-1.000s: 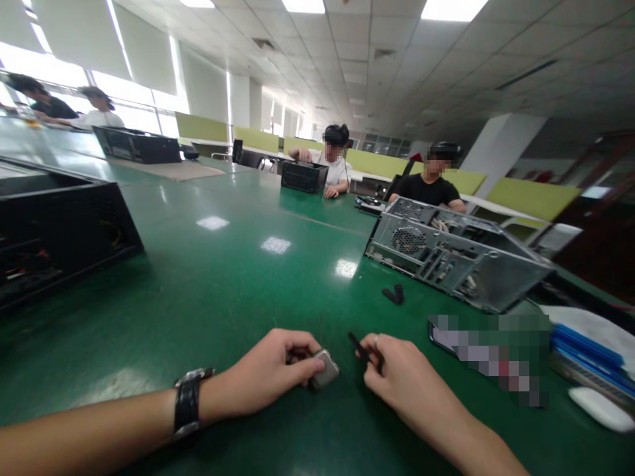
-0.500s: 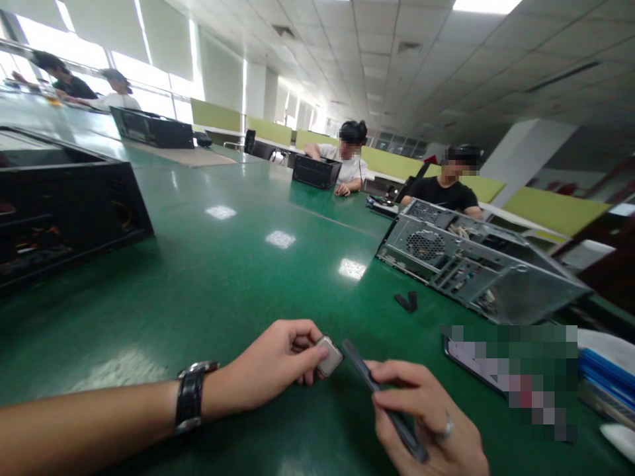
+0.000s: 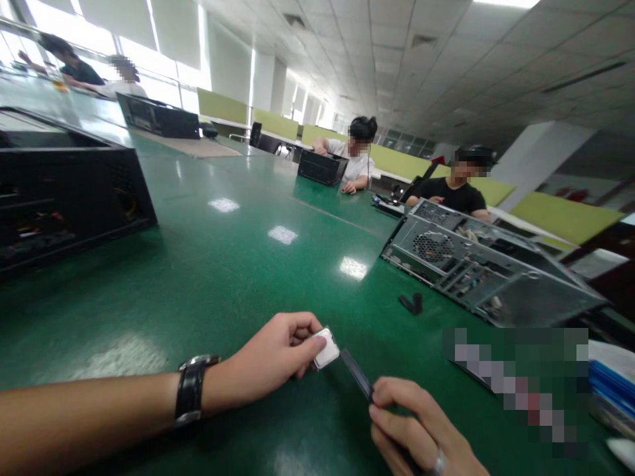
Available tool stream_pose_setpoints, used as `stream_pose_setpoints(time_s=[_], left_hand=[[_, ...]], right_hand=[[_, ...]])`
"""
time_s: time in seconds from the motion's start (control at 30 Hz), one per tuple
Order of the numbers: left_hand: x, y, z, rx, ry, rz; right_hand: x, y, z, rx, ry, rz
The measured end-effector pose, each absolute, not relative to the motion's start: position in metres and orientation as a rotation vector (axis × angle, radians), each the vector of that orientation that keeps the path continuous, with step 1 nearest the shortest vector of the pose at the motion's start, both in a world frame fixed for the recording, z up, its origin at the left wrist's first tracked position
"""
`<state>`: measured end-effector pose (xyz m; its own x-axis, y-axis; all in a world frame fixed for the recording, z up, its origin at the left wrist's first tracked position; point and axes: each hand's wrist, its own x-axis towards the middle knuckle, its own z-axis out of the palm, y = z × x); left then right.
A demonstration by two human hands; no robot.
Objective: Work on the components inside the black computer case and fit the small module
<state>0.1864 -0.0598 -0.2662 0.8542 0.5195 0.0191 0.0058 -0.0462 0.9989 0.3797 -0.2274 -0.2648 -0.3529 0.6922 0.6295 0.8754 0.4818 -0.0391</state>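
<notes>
My left hand (image 3: 292,344), wearing a black-strapped watch (image 3: 191,390), pinches a small square computer processor (image 3: 327,349) by its edge, its silvery metal face turned up. In my right hand (image 3: 421,423), which has a ring on one finger, is a narrow, flat, dark grey strip-like tool (image 3: 356,373). Thumb and fingers close around its lower part. The strip's far end lies right beside the processor's right corner; whether they touch I cannot tell. Both hands are low over the green table (image 3: 238,277).
An opened metal computer case (image 3: 461,258) lies at right, with small black pieces (image 3: 413,303) before it. A black case (image 3: 74,198) stands at left. A blurred-out phone-like object (image 3: 510,383) and blue packet (image 3: 612,390) lie right. Across the table, people sit near other cases (image 3: 321,166).
The processor has tilted, and its face now looks brighter. My right hand has shifted slightly down, bringing the strip's tip beside the processor's corner. The view has turned a little.
</notes>
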Motion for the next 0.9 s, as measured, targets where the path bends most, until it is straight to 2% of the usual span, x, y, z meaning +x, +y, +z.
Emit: stream_pose_setpoints(time_s=[0.53, 0.9], left_hand=[[0.186, -0.057, -0.269, 1.614, 0.444, 0.433], [0.186, -0.057, -0.27, 1.606, 0.454, 0.425]], right_hand=[[0.37, -0.225, -0.267, -1.28, -2.095, -0.246], [0.365, -0.22, -0.26, -1.218, -2.061, -0.262]])
